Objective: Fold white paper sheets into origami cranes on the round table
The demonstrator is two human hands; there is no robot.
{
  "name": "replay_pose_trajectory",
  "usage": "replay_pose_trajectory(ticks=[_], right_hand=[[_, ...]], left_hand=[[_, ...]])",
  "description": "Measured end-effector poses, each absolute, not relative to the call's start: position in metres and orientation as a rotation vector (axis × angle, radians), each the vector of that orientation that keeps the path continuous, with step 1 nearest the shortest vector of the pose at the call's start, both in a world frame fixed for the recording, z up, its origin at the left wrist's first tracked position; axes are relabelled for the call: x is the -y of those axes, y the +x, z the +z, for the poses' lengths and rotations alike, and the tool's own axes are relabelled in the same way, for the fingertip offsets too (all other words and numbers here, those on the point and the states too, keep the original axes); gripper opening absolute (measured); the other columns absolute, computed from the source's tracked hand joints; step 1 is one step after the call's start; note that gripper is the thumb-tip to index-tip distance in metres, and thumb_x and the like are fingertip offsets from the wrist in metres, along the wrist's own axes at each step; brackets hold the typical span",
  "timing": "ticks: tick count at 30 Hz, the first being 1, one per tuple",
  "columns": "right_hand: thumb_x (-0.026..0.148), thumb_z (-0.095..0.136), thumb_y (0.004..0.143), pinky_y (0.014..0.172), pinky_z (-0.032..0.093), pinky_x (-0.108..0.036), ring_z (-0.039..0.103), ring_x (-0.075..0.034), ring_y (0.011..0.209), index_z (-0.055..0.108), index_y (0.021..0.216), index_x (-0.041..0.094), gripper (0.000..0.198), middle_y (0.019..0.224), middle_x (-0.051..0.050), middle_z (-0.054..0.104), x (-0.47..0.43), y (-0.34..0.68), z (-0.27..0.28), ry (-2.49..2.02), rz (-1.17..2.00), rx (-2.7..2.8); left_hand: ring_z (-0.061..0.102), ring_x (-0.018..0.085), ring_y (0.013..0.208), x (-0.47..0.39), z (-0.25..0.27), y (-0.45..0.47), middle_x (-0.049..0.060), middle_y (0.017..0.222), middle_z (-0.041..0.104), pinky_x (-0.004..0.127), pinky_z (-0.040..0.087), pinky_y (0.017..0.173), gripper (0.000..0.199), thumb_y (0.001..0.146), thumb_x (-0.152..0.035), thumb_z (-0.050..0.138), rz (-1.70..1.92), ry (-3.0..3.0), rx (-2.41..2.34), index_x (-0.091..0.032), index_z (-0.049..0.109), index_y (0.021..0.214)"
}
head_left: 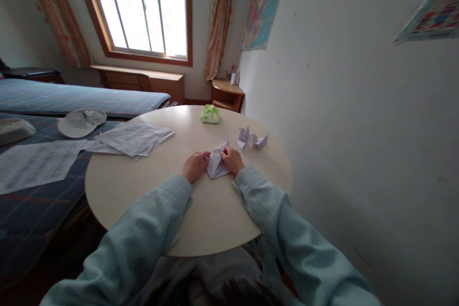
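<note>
A partly folded sheet of white paper lies on the round table in front of me, with creases and raised flaps. My left hand pinches its left edge between thumb and fingers. On the other side my right hand is closed on a flap at the right. Beyond my right hand stand two folded paper birds, side by side.
The round table carries a green tissue pack at its far side and a stack of paper sheets at the left. Beds stand left, with a cap and a printed sheet. A wall borders the right.
</note>
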State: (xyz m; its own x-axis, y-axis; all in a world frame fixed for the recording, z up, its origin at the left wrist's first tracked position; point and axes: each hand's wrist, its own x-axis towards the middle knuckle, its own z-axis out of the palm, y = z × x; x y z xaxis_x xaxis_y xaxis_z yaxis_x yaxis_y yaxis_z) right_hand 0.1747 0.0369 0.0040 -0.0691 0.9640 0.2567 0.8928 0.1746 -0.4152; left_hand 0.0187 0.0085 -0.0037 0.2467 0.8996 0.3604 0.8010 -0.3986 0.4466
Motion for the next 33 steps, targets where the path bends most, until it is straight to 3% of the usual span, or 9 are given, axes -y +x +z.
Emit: replay_pose_trajectory(ticks=[14,24,33], right_hand=[[0.026,0.045,0.076,0.059,0.03,-0.022,0.051,-0.013,0.065,0.057,0.069,0.016,0.018,0.069,-0.004,0.062,-0.0318,0.1756,0.0083,-1.697,0.248,1.944],[0.026,0.045,0.076,0.057,0.03,-0.021,0.044,-0.01,0.057,0.054,0.065,0.016,0.018,0.06,-0.001,0.055,-0.0306,0.1743,0.0056,-1.472,0.283,1.929],[0.026,0.044,0.078,0.055,0.029,-0.02,0.043,-0.01,0.056,0.053,0.067,0.015,0.019,0.06,0.0,0.053,-0.0287,0.1718,0.0058,-1.331,0.363,1.969]], left_hand=[[0.055,0.015,0.084,-0.0104,-0.0068,0.0188,0.003,0.086,0.064,0.025,0.042,0.078,0.027,0.078,-0.023,0.041,0.937,2.295,-1.633,-0.021,0.059,0.099],[0.053,0.016,0.078,-0.0124,-0.0059,0.0183,0.005,0.078,0.06,0.028,0.041,0.073,0.033,0.081,-0.04,0.039,0.958,2.343,-1.572,-0.018,0.062,0.074],[0.052,0.015,0.074,-0.0159,-0.0085,0.0171,0.005,0.076,0.06,0.027,0.04,0.072,0.031,0.081,-0.036,0.04,0.992,2.323,-1.502,-0.016,0.061,0.069]])
